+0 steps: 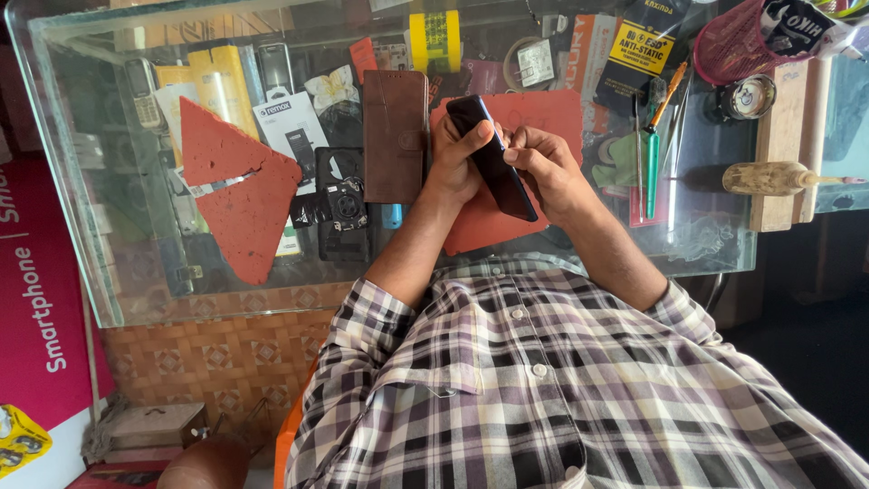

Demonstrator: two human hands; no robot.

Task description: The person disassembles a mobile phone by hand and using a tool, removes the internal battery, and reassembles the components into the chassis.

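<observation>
Checked shirt (543, 380) fills the near edge of the view, and both forearms are stretched from it toward 12 o'clock. A dark phone (496, 167) is held up between the hands, above a red mat (543, 113) on the glass surface (711, 244). The left hand (453, 163) is closed round the phone's far end, with the thumb laid across its back. The right hand (548, 167) is curled, its fingertips pressed to the phone's long edge.

A brown wallet case (395, 136) lies at 9 o'clock of the hands, and a green-handled screwdriver (654, 158) at 3 o'clock. The work at the edge is probably best done with the phone kept steady in the left hand and low over the mat. Pressure from the right fingertips is best kept light and even, so that the phone is not twisted or dropped.
</observation>
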